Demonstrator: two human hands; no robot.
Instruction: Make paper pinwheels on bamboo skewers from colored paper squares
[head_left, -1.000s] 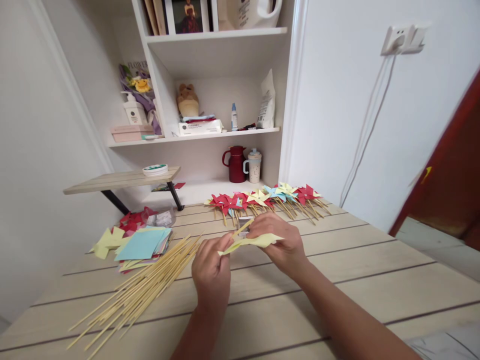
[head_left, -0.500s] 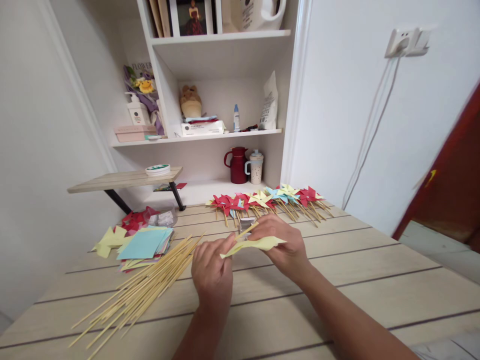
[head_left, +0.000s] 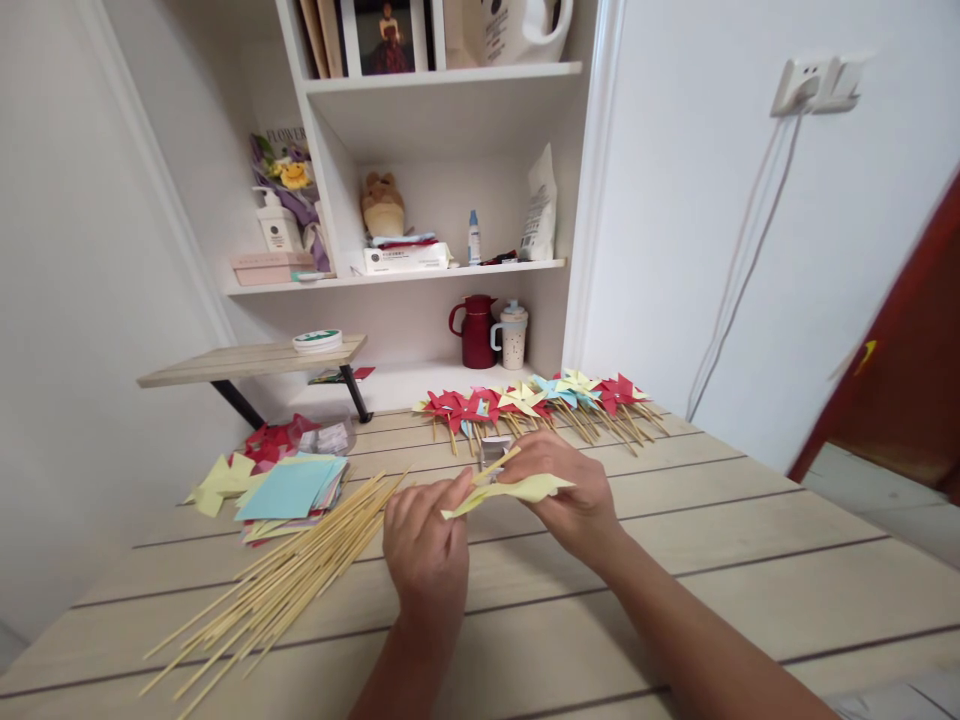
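Note:
Over the middle of the wooden table [head_left: 750, 560], my left hand [head_left: 426, 555] and my right hand [head_left: 570, 490] hold a folded yellow paper pinwheel [head_left: 517, 489] between them. A thin bamboo stick [head_left: 495, 465] pokes up from under the paper, between the two hands. My left fingertips pinch the paper's left tip. My right hand grips it from the right and from above.
A loose pile of bamboo sticks [head_left: 285, 575] lies left of my hands. Behind it sit stacked coloured paper squares [head_left: 289, 488] and cut pieces. Several finished pinwheels [head_left: 525, 400] line the far edge. Beyond stand white shelves [head_left: 442, 265] with a red jug [head_left: 474, 330].
My hands and the yellow pinwheel have barely moved. The view has shifted slightly, nothing else differs.

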